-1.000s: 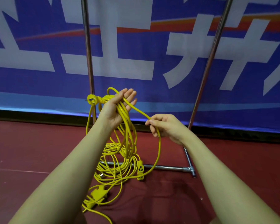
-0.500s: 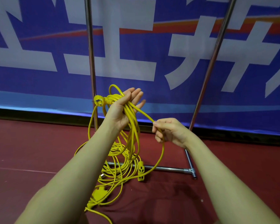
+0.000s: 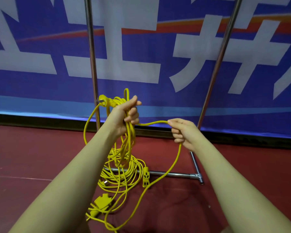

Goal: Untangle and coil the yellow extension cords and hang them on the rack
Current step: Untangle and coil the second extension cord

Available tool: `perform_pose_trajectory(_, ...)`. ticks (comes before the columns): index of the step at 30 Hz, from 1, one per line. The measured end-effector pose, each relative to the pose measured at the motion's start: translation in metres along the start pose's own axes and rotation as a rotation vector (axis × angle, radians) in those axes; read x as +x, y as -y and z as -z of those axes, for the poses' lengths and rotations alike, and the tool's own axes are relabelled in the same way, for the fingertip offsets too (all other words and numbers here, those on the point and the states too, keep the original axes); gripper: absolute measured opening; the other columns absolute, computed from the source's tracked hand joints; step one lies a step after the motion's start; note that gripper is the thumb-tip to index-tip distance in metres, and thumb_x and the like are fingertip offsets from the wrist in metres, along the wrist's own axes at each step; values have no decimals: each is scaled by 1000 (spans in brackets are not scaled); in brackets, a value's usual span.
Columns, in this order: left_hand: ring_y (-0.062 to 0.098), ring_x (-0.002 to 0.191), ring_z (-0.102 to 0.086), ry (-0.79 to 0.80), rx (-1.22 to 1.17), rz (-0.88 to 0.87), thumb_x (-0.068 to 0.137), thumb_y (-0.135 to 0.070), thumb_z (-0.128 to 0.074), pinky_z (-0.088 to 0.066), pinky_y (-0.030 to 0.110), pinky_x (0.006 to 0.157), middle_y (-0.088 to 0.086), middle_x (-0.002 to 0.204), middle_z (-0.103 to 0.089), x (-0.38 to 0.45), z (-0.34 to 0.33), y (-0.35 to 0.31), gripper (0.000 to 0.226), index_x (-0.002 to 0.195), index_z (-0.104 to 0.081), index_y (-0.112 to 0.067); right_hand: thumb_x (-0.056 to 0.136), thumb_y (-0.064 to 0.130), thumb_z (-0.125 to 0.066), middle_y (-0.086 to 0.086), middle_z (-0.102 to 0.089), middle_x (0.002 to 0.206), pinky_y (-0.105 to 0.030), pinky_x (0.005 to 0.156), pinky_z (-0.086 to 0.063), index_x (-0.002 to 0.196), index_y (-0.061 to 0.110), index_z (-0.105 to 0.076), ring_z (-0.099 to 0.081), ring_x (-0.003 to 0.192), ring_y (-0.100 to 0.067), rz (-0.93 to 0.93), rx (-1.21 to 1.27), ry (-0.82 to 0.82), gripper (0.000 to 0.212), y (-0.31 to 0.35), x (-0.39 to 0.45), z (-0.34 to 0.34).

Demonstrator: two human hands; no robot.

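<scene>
My left hand (image 3: 127, 113) grips several loops of yellow extension cord (image 3: 129, 142), with a yellow plug (image 3: 103, 99) sticking out to its left. My right hand (image 3: 181, 132) holds a single strand of the same cord (image 3: 153, 123) that runs across from the left hand and drops to the floor. A tangled yellow pile (image 3: 123, 174) lies on the floor below, with a socket end (image 3: 146, 177) and a yellow multi-socket block (image 3: 103, 200). The metal rack's uprights (image 3: 92, 64) rise behind my hands.
The rack's second upright (image 3: 220, 61) leans at the right, and its base bar (image 3: 175, 174) lies on the dark red floor (image 3: 32, 157) under the cord pile. A blue banner with white characters (image 3: 141, 64) covers the wall behind.
My left hand's fingers have closed round the loops. My right hand has moved to the right, drawing the strand out between the two hands.
</scene>
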State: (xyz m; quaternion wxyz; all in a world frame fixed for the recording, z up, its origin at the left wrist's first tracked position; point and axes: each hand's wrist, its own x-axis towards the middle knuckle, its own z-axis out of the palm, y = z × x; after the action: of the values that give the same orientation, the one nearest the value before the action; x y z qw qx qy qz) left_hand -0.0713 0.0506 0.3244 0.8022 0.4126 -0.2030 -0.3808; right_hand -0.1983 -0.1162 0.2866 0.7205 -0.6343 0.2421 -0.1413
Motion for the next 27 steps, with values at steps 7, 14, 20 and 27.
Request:
perform_pose_trajectory(7, 11, 38, -54, 197, 511, 130, 97, -11, -41, -45, 18, 45, 6, 50, -61, -6, -7, 14, 27, 80, -59, 1, 95, 7, -46, -11, -54, 64, -15, 39, -32, 90, 4, -51, -41, 46, -10, -16, 508, -2, 8, 34, -8, -9)
perform_pose_trajectory(14, 26, 86, -71, 359, 465, 237, 88, 2, -49, -53, 32, 92, 16, 89, -72, -6, -10, 40, 17, 99, -62, 6, 94, 28, -48, -12, -47, 80, -23, 51, -32, 96, 3, -50, -42, 59, -18, -2, 678, 13, 26, 46, -14, -22)
perform_pose_trajectory(20, 22, 88, -70, 440, 483, 257, 91, 6, -47, -53, 24, 83, 10, 91, -73, -10, -16, 50, 21, 108, -58, 8, 94, 41, -47, -12, -41, 87, -26, 59, -33, 105, 4, -47, -36, 63, -18, 3, 790, -8, 40, 46, -15, -25)
perform_pose_trajectory(27, 15, 69, -71, 286, 331, 128, 93, 4, -42, -56, 22, 65, 7, 75, -72, -14, -27, 39, 19, 92, -60, -3, 98, 39, -41, -11, -54, 89, -31, 70, -46, 98, 10, -49, -54, 77, -21, 76, 626, -39, 30, 43, -8, -17)
